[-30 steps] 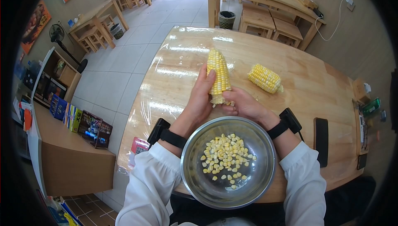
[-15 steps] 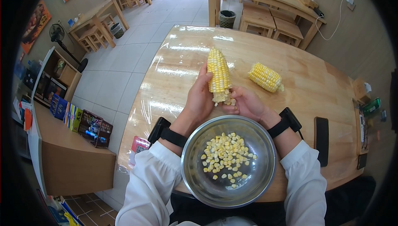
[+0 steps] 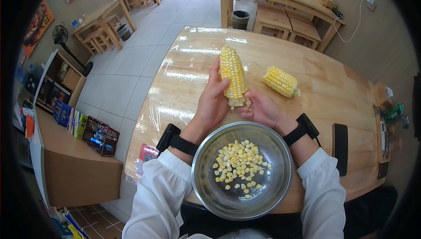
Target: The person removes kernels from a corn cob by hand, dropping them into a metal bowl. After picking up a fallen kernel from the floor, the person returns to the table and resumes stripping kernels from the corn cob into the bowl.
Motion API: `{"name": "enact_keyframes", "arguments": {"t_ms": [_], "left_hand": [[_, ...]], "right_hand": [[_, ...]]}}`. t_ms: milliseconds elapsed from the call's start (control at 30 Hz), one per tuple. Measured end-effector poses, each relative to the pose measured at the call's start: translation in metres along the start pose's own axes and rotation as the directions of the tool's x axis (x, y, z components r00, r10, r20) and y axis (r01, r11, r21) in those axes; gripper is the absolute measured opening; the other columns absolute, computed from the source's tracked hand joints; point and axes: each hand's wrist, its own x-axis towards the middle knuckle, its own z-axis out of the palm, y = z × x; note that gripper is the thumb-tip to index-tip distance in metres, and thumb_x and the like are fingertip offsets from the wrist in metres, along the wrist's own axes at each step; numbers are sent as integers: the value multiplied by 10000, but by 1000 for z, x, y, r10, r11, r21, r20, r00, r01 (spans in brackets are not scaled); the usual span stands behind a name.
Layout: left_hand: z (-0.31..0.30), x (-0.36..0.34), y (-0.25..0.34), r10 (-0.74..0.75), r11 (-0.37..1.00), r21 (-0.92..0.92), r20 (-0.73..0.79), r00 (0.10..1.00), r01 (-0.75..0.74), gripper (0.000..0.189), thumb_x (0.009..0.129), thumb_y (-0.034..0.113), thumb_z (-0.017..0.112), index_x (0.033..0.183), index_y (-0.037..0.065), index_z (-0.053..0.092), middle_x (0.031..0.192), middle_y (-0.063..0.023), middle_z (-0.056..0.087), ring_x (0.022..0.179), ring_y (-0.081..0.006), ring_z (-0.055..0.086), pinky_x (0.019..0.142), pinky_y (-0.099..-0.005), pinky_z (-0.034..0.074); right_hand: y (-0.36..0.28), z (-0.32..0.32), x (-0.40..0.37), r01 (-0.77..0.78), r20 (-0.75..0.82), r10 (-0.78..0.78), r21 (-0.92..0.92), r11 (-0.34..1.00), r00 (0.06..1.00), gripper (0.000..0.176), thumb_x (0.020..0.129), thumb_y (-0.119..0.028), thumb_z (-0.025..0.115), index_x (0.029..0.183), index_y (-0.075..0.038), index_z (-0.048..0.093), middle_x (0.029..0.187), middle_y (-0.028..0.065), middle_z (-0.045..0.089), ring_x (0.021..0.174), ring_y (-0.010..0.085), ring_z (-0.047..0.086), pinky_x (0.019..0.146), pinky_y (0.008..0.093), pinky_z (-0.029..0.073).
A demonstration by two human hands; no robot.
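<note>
A yellow and white corn cob point(image 3: 232, 70) stands nearly upright above the table, my left hand point(image 3: 213, 99) wrapped round its left side. Its lower end is stripped bare. Against that end, on the right, my right hand point(image 3: 262, 107) is closed, with a few loose corn kernels point(image 3: 248, 103) showing at the fingertips. Below both hands sits a steel bowl point(image 3: 206, 199) with many loose kernels point(image 3: 239, 160) on its bottom. A second, shorter corn cob point(image 3: 281, 81) lies on the table to the right.
The wooden table point(image 3: 315, 112) carries a black phone-like slab point(image 3: 340, 149) at right and a red card with a code point(image 3: 148, 152) at left. A green bottle point(image 3: 392, 113) and a tissue box point(image 3: 383, 96) stand along the right wall. Beyond are more tables and stools point(image 3: 272, 20).
My left hand has tilted the cob slightly, its lower end moving right and its tip a little upward. My right fingers have shifted a little at the bare end. The bowl has not moved.
</note>
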Motion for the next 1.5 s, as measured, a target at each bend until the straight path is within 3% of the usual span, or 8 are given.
{"name": "enact_keyframes", "arguments": {"t_ms": [200, 467, 800, 900, 967, 1100, 1267, 1500], "left_hand": [[0, 0, 2, -30, 997, -77, -18, 999, 28, 585, 926, 152, 417, 1434, 185, 128, 1376, -72, 325, 1234, -216, 370, 1030, -391, 316], [-4, 2, 0, -69, 993, -99, -55, 996, 63, 347, 937, 175, 462, 1252, 59, 374, 1121, -60, 518, 1017, -152, 519, 900, -320, 421], [-8, 3, -1, -78, 996, -53, -4, 997, 77, 421, 939, 209, 443, 1316, 64, 326, 1148, -78, 510, 1032, -177, 520, 909, -338, 427], [-7, 3, -1, -68, 996, -62, -50, 996, 65, 422, 938, 210, 446, 1315, 66, 325, 1146, -79, 508, 1020, -177, 524, 899, -338, 435], [-8, 3, -1, -66, 995, -73, -60, 996, 62, 426, 930, 212, 466, 1306, 66, 331, 1138, -75, 506, 1007, -175, 527, 886, -335, 443], [-8, 2, 0, -83, 996, -44, -48, 995, 81, 439, 918, 217, 491, 1301, 71, 334, 1123, -70, 509, 998, -171, 529, 877, -328, 448], [-4, 2, -2, -83, 995, 52, -42, 996, 85, 428, 908, 242, 510, 1275, 80, 360, 1094, -67, 521, 984, -171, 535, 856, -323, 453], [-9, 2, 2, -149, 986, -92, -138, 979, 137, 413, 930, 344, 444, 1228, 61, 412, 1062, -90, 547, 975, -201, 542, 840, -353, 453]], "right_hand": [[-2, 5, -2, -8, 70, 8, 9, 1000, 998, 239, 853, -156, 468, 1066, -48, 468, 891, 17, 487, 620, 78, 407, 503, 184, 362], [-2, 16, -6, 33, 32, -26, -249, 968, 999, 301, 893, -317, 535, 1058, -73, 476, 834, -7, 464, 583, 32, 382, 478, 156, 313], [1, 6, -3, 28, 100, -13, -157, 987, 995, 283, 902, -290, 515, 1080, -75, 471, 813, -22, 464, 594, 30, 393, 478, 143, 318], [0, 8, -3, -2, 53, 11, -157, 988, 999, 297, 886, -309, 524, 1034, -56, 479, 831, 25, 489, 563, 43, 395, 468, 166, 324], [-1, 13, -5, 41, 19, -37, -277, 960, 999, 291, 894, -305, 513, 1023, -46, 487, 830, 32, 501, 562, 44, 395, 461, 170, 326], [-2, 8, -4, 32, 58, -15, -309, 950, 998, 264, 892, -267, 505, 1025, -41, 489, 816, 36, 504, 561, 43, 393, 456, 161, 322], [0, -4, 1, -32, 100, 54, -214, 976, 994, 251, 884, -212, 379, 1023, -28, 479, 819, 55, 521, 560, 46, 403, 445, 151, 318], [-7, 11, -4, -49, 97, 69, -196, 979, 993, 242, 905, -211, 358, 1014, -32, 478, 815, 67, 529, 537, 52, 401, 426, 155, 316]]}}
